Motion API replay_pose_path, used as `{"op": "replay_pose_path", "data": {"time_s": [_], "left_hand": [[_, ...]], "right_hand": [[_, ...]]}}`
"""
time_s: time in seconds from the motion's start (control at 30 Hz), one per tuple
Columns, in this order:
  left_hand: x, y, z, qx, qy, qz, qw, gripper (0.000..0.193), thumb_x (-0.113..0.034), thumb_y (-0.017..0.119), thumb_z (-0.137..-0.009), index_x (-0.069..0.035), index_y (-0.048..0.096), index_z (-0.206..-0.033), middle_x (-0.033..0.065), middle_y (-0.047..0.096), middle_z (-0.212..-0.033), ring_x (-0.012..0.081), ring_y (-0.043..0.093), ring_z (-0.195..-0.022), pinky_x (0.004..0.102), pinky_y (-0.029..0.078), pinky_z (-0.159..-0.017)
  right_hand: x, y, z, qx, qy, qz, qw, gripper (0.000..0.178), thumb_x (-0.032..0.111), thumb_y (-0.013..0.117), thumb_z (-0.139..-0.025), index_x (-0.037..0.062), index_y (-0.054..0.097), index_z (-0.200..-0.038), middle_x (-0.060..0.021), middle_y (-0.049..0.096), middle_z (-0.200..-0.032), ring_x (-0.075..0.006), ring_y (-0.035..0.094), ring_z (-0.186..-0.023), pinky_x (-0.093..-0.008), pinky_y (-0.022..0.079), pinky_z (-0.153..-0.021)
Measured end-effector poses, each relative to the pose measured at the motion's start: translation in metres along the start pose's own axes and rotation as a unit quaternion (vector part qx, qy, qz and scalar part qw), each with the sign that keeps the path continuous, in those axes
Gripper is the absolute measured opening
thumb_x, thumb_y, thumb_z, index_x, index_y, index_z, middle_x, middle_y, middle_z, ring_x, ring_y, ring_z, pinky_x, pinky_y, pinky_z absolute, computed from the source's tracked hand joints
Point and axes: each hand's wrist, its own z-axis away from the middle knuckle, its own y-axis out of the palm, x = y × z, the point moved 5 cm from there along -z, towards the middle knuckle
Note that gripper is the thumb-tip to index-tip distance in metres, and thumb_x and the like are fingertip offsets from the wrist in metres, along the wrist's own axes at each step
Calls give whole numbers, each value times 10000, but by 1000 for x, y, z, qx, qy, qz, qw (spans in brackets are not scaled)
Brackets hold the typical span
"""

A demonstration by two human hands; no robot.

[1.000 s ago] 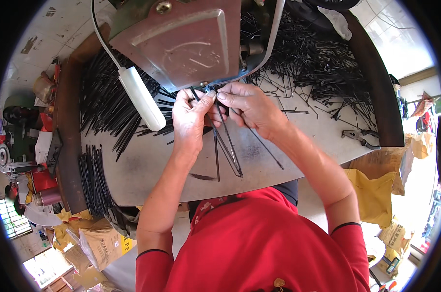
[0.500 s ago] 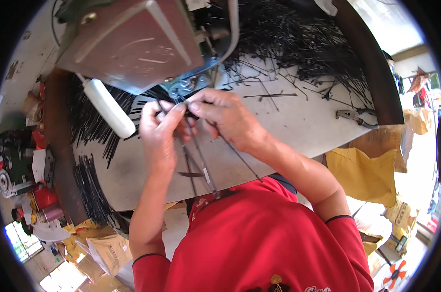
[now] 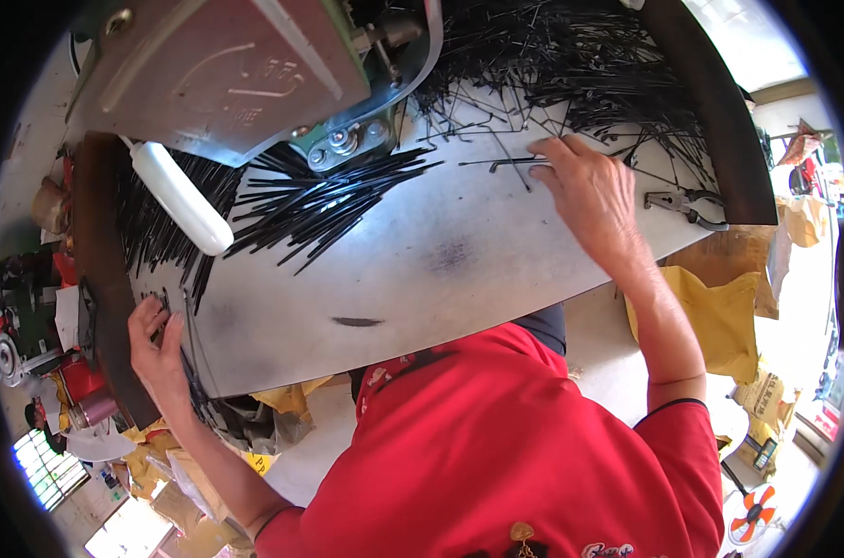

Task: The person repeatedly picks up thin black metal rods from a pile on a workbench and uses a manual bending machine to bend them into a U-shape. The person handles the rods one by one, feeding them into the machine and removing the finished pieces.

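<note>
My right hand [image 3: 589, 191] is over the right part of the metal table, thumb and forefinger apart. Two thin black rods [image 3: 498, 165] with small knobbed ends lie right at those fingertips. At the table's left edge my left hand [image 3: 160, 358] hovers over a bundle of dark rods, its thumb apart from the curled fingers. That bundle is mostly hidden by the hand; one thin rod [image 3: 199, 344] shows beside it. Nothing plainly sits in either hand. Between them, a loose fan of thicker black rods [image 3: 334, 205] spreads below the machine's head.
A big machine [image 3: 227, 84] with a white handle [image 3: 182, 198] overhangs the table's left half. Tangled black rods [image 3: 571, 65] heap up at the far right. Pliers [image 3: 687, 206] lie near the right edge, by a dark raised rim [image 3: 738, 158]. A dark mark [image 3: 357, 322] stains the near tabletop.
My hands were together under the machine with several rods between them. They have parted: the left to the bundle at the left edge, the right to the loose rods at the right.
</note>
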Motion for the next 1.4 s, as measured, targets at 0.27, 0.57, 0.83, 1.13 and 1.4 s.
{"op": "replay_pose_path", "data": {"time_s": [0.27,0.57,0.83,1.13,1.4], "left_hand": [[-117,134,46,88,236,30,967,110,-37,686,-779,-58,648,-881,61,622,-821,206,616,-707,297,496,-640],[-115,132,56,139,171,72,973,130,-10,698,-767,-30,681,-895,62,600,-804,173,585,-644,283,464,-583],[-109,133,69,9,303,-105,947,96,-28,658,-777,-66,651,-864,63,560,-737,238,573,-685,330,476,-613],[-86,140,61,130,-10,305,943,106,-66,558,-920,22,562,-980,80,641,-825,115,591,-715,242,479,-685],[-103,132,49,62,115,267,955,229,-105,657,-862,-37,632,-1080,85,625,-913,150,592,-824,280,492,-731]], "right_hand": [[5,4,-2,-6,-38,-54,998,26,65,596,-787,40,589,-786,-102,603,-775,-324,609,-643,-399,482,-562],[13,1,12,15,-45,-85,995,94,43,575,-784,25,605,-872,-126,600,-794,-345,614,-678,-411,489,-591],[32,-1,12,41,-81,-147,985,134,57,576,-819,21,630,-936,-139,616,-822,-343,619,-694,-401,492,-596],[53,38,22,168,181,-705,664,136,90,564,-876,-29,596,-933,-118,664,-818,-152,667,-774,-253,524,-638],[62,4,27,56,-135,-185,972,84,50,643,-754,46,631,-837,-61,615,-843,-225,585,-786,-351,501,-643]]}}
